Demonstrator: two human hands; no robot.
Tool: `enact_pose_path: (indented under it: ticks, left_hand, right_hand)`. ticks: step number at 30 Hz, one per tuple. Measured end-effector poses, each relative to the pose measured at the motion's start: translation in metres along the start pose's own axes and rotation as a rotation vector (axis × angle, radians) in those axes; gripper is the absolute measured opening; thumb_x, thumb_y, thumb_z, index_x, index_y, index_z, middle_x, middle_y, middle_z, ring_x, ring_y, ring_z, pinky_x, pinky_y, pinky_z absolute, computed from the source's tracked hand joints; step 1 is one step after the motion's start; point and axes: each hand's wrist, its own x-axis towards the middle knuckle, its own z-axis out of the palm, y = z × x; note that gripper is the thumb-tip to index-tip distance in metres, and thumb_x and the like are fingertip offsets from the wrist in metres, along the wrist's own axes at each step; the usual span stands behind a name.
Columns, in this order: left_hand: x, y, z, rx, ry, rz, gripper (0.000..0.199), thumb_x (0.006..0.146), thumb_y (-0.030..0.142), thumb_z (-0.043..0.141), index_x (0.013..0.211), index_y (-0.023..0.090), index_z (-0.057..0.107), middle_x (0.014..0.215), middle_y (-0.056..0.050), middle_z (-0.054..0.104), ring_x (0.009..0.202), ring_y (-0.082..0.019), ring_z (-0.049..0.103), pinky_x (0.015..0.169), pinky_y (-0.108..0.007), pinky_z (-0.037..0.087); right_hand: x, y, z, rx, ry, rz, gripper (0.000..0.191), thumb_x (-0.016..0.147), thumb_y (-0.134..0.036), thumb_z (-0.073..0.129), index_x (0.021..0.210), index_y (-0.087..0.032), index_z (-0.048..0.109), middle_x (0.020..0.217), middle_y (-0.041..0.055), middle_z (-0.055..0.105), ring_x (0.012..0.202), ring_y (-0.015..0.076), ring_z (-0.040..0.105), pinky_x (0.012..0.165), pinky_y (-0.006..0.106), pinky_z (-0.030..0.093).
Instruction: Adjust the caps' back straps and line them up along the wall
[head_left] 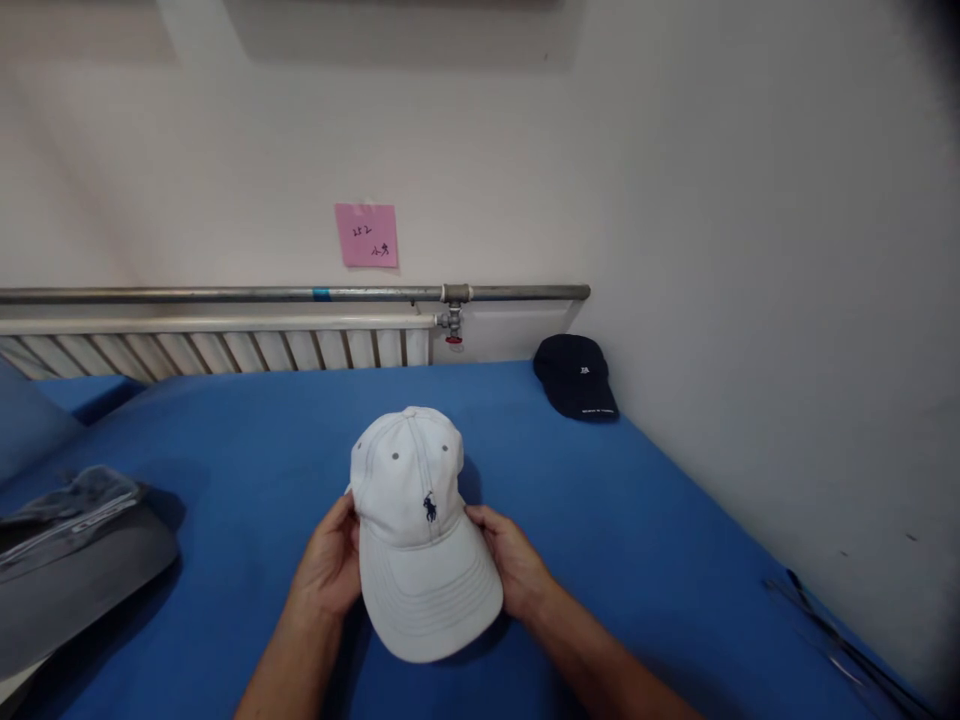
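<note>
Grip is closing on both flanks of the white cap [390,500]: the left hand [330,560] is holding its left side, and the right hand [514,560] is gripping the opposite side, thumb uppermost near the brim [431,605]. The white cap is lying directly between the hands, both touching it, so neither is standing nearer. Its long axis is running from the crown, pointing away, to the brim, pointing toward the person and angling slightly right. Whether its underside is touching the blue sheet [255,460] is not showing. A dark cap [574,375] is resting well apart, beyond and right of the right hand, beside the wall [720,300]. A grey item [94,570] is sitting at far left; a pink note [366,235] is hanging above the radiator [225,350].
</note>
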Motion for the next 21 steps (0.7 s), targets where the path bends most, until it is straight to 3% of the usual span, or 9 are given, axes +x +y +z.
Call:
enact_pose_path:
  ticks: [6, 13, 18, 21]
  left_hand:
    - [0.003, -0.004, 0.003, 0.021, 0.161, 0.125, 0.030, 0.095, 0.018, 0.040, 0.090, 0.014, 0.069, 0.069, -0.009, 0.075, 0.071, -0.025, 0.074, 0.089, -0.043, 0.055]
    - [-0.001, -0.004, 0.007, 0.070, 0.210, 0.033, 0.031, 0.093, 0.017, 0.044, 0.116, 0.015, 0.065, 0.070, -0.007, 0.075, 0.091, -0.029, 0.072, 0.095, -0.043, 0.051]
    - [-0.007, -0.010, 0.016, 0.080, 0.178, -0.020, 0.043, 0.092, 0.016, 0.043, 0.133, 0.014, 0.055, 0.088, -0.012, 0.077, 0.101, -0.030, 0.069, 0.098, -0.046, 0.049]
    - [-0.010, -0.013, 0.020, 0.099, 0.167, -0.057, 0.045, 0.092, 0.016, 0.041, 0.135, 0.016, 0.053, 0.096, -0.012, 0.076, 0.106, -0.030, 0.067, 0.099, -0.047, 0.048]
  right_hand:
    - [0.001, 0.006, -0.003, 0.050, 0.034, -0.174, 0.010, 0.068, -0.027, 0.066, 0.063, -0.019, 0.061, 0.057, -0.0031, 0.066, 0.057, 0.0146, 0.059, 0.064, 0.027, 0.044]
    - [-0.013, -0.001, 0.002, 0.084, -0.096, -0.176, 0.011, 0.059, -0.021, 0.066, 0.068, -0.020, 0.061, 0.064, -0.0021, 0.066, 0.061, 0.0166, 0.060, 0.069, 0.031, 0.045]
    - [-0.015, -0.008, 0.000, 0.068, -0.255, -0.151, 0.044, 0.054, -0.015, 0.063, 0.098, -0.019, 0.067, 0.078, 0.0013, 0.072, 0.073, 0.0210, 0.064, 0.076, 0.034, 0.046]
    - [-0.014, -0.008, 0.000, 0.080, -0.287, -0.138, 0.046, 0.057, -0.018, 0.065, 0.102, -0.019, 0.068, 0.081, 0.0018, 0.073, 0.079, 0.0225, 0.066, 0.081, 0.034, 0.046]
